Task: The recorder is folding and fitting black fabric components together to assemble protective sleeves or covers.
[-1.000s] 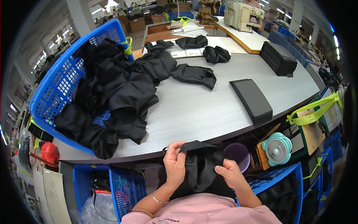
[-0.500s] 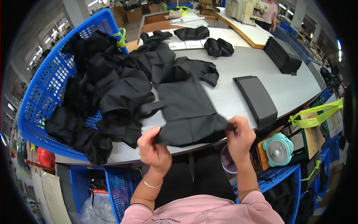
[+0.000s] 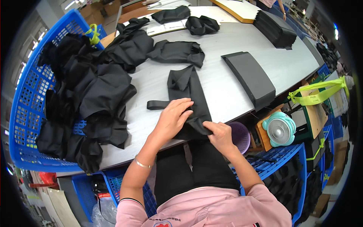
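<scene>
Black fabric piece (image 3: pixel 184 82) on the table (image 3: pixel 217 89), left hand (image 3: pixel 174 116) kinda flat over it, right hand (image 3: pixel 221 137) pinching its near corner

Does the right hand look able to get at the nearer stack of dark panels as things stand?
Probably yes: nothing visible blocks the stack, which lies uncovered on the table, ahead and to the right of the right hand. That hand would likely need to release the black cloth first.
</scene>
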A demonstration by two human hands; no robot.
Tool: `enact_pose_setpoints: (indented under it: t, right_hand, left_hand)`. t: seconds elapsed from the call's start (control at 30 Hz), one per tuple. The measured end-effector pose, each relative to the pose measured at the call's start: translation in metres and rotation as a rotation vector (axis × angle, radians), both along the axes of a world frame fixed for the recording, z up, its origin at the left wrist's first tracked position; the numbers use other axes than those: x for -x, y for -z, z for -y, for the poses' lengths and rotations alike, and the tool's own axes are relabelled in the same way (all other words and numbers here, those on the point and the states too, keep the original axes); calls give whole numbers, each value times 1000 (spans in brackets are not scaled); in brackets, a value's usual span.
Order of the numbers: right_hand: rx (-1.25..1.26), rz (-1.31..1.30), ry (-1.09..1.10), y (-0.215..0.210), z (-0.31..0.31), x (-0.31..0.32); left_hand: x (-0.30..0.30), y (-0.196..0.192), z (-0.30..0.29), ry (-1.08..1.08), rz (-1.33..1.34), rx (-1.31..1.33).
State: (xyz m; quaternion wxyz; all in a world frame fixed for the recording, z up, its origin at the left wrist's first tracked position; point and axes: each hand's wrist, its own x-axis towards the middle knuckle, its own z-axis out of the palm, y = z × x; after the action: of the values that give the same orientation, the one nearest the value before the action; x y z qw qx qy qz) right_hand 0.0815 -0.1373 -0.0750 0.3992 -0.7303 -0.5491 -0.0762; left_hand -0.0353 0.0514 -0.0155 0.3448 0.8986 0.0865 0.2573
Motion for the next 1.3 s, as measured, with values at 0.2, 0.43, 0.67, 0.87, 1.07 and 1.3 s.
enact_pose_setpoints:
  t: [0.2, 0.43, 0.67, 0.87, 1.07, 1.3]
  right_hand:
    - [135, -169, -78, -16, 26, -11]
    - [72, 305, 707, -32, 33, -160]
    - [253, -2, 573, -46, 38, -205]
    - [124, 412, 543, -43, 46, -186]
    - [323, 695, 445, -55, 57, -26]
    - [200, 127, 156, -47, 98, 63]
  left_hand:
    - [-40, 63, -19, -20, -271, -191]
    - [-50, 67, -27, -136, -350, -318]
    - [-36, 64, -64, -221, -344, -249]
    - [-23, 9, -7, -387, 183, 107]
    - [22, 28, 105, -13, 190, 892]
    - [16, 116, 161, 472, -103, 1826]
